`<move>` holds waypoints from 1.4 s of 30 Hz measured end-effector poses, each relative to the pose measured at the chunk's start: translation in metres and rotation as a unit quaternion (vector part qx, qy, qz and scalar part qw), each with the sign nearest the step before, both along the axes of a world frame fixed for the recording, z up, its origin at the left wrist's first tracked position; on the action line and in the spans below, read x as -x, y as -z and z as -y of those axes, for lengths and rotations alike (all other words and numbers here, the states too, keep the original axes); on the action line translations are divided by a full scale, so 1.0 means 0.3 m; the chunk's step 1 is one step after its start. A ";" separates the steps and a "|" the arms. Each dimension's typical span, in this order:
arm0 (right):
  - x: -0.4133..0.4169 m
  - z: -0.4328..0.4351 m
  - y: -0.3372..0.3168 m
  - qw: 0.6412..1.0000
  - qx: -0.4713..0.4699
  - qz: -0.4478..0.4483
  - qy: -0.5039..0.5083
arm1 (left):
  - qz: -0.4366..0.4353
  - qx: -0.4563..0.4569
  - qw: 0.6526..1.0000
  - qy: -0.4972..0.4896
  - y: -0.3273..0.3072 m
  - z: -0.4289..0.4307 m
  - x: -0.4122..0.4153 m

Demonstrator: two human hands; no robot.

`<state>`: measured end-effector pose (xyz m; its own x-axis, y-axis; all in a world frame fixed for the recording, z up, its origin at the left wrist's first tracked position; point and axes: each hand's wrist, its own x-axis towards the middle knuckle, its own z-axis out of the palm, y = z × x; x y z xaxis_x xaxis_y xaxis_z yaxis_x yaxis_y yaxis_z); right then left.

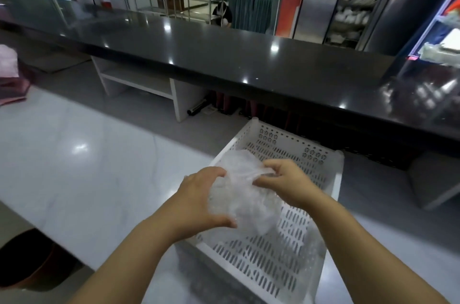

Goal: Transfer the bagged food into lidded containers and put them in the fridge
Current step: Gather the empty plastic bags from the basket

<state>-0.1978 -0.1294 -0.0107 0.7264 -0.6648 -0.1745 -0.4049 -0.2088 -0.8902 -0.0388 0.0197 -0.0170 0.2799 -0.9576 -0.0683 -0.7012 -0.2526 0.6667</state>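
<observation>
A clear, crumpled plastic bag sits between both hands above a white perforated plastic basket on the pale countertop. My left hand cups the bag's left side, thumb underneath. At the bag's top right, the fingers of my right hand pinch the plastic. What the bag holds is blurred and pale; I cannot tell what it is. No lidded container or fridge is in view.
The white countertop stretches left. A long black glossy counter runs across behind the basket. Pink cloth and a pink bag lie far left. A dark round bin stands below left. Shelves with goods are at the right.
</observation>
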 end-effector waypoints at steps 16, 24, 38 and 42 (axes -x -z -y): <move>-0.321 -0.602 -0.105 0.935 0.273 0.215 -0.072 | -0.432 0.152 0.885 -0.086 -0.144 -0.433 -0.284; -0.628 -0.813 -0.016 0.873 0.425 0.237 -0.020 | -0.617 0.085 0.780 -0.069 -0.120 -0.763 -0.519; -1.127 -0.937 0.083 0.905 0.209 0.111 -0.354 | -0.405 0.189 0.796 -0.408 0.088 -1.042 -0.932; -1.367 -0.930 0.088 0.880 0.236 -0.013 -0.412 | -0.240 0.140 0.831 -0.483 0.165 -1.100 -1.122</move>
